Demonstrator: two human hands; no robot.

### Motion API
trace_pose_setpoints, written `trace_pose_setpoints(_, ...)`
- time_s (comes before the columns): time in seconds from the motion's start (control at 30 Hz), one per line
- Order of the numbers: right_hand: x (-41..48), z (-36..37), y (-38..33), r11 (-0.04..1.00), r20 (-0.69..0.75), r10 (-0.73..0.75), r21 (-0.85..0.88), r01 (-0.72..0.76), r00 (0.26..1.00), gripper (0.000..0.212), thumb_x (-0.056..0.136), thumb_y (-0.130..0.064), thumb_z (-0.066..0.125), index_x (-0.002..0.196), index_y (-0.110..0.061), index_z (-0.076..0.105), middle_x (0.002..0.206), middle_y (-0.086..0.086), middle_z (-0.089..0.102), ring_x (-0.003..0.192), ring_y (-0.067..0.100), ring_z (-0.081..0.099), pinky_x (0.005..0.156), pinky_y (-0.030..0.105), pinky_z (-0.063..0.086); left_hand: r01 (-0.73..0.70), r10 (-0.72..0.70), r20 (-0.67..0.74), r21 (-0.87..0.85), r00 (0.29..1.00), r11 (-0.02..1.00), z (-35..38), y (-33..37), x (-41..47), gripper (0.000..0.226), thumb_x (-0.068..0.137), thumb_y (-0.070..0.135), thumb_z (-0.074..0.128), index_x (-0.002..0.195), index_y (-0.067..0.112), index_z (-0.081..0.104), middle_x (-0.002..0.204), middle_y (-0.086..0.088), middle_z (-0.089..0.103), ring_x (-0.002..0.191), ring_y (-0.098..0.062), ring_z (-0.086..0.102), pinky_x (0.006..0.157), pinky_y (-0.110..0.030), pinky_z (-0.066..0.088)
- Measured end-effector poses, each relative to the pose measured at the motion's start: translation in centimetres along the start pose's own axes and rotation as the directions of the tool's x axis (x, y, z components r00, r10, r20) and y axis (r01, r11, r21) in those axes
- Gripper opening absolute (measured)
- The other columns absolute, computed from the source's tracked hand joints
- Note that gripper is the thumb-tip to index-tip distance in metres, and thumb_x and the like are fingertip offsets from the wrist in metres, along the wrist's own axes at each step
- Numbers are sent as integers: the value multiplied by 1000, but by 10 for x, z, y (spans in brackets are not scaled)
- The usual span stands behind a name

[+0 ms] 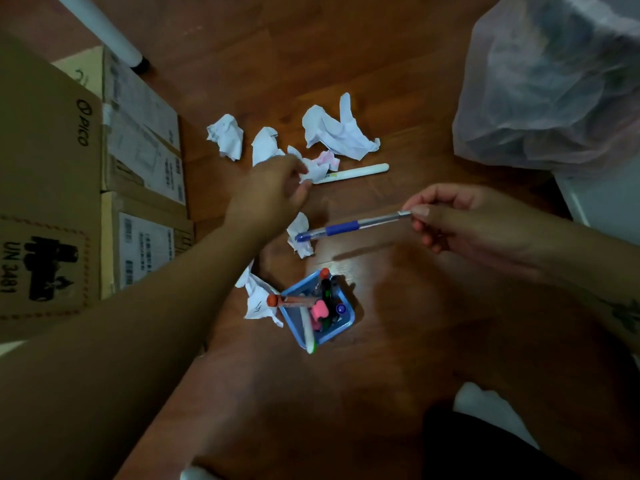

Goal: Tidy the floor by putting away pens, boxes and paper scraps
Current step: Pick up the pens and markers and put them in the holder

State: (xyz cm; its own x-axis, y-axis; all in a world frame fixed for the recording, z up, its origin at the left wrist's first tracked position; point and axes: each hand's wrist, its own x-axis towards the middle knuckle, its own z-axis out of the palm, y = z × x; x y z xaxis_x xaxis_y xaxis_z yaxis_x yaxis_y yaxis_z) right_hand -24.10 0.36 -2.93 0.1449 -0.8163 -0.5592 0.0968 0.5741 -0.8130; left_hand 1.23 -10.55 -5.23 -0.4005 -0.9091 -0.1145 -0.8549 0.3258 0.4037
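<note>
My right hand [460,218] pinches the end of a blue pen [346,228], held level above the floor, its tip pointing left. A blue pen holder [346,322] with several pens and markers stands on the floor below it. My left hand [270,192] hovers with curled fingers at a pink-stained paper scrap [320,166]; whether it grips the scrap I cannot tell. Beside that scrap lies a white pen [356,172]. Several crumpled white paper scraps [337,131] [227,135] [300,233] [258,299] lie scattered around on the wooden floor.
Cardboard boxes [52,188] [145,133] are stacked at the left. A translucent plastic bag [550,84] stands at the upper right. A white furniture leg [104,29] comes down at the top left. My knee in dark fabric [485,448] is at the bottom.
</note>
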Motion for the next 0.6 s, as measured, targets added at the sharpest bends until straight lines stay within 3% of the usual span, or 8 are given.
trace_pose_setpoints(0.1,-5,6,-16,988,127,-34,-144,52,991,10,91,-11,61,94,-13,70,69,-4,68,62,7,62,53,18,50,-181,158,160,138,974,974,8,11,32,30,94,24,63,122,13,64,122,-8,66,108,-24,61,86,-27,45)
trace_pose_setpoints(0.27,-4,26,-28,914,286,-87,-359,191,954,12,90,-14,65,89,-24,71,76,-5,73,66,3,65,56,16,50,-192,105,360,212,927,958,33,25,71,41,96,18,61,137,23,55,139,-5,56,124,-23,54,103,-31,40)
trace_pose_setpoints(0.4,-8,38,-29,823,345,-128,-487,294,930,12,87,-19,70,85,-31,70,79,-18,71,66,-5,63,59,9,47,-206,106,390,225,915,952,48,36,81,36,98,22,57,133,21,56,130,-6,61,113,-24,60,98,-33,45)
trace_pose_setpoints(0.5,-10,43,-27,718,366,-175,-587,373,914,9,86,-22,71,87,-32,70,76,-15,67,74,-5,61,64,10,47,-166,60,382,250,922,954,57,38,89,33,100,24,52,131,15,56,126,-7,61,111,-24,59,96,-34,43)
trace_pose_setpoints(0.6,-13,49,-24,717,390,-134,-596,361,911,12,86,-23,71,86,-34,68,73,-19,62,75,-8,60,63,10,47,-121,25,375,236,927,964,61,38,93,29,100,23,52,126,11,58,123,-10,61,112,-24,58,91,-33,42)
